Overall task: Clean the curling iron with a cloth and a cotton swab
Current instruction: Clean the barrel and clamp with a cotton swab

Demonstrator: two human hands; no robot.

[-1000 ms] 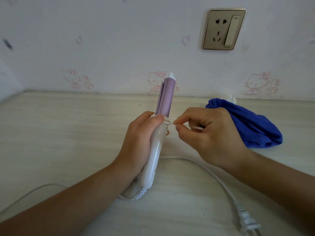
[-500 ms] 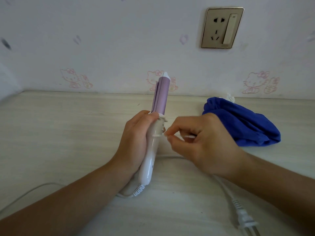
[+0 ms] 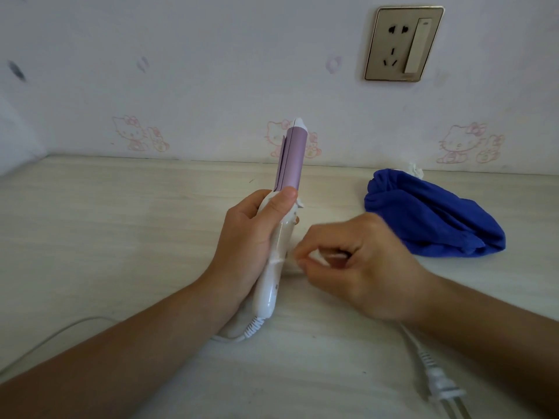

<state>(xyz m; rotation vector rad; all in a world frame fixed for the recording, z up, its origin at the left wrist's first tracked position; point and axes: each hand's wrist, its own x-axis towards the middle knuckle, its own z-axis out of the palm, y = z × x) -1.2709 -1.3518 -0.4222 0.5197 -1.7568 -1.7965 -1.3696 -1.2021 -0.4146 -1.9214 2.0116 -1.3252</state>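
Head view, cotton swab [image 3: 282, 260] in right fingers [image 3: 307, 265], touching curling iron [image 3: 282, 235]

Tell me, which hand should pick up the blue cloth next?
Right, probably. The blue cloth lies just beyond the right hand, which only pinches the cotton swab. The left hand is busy gripping the curling iron.
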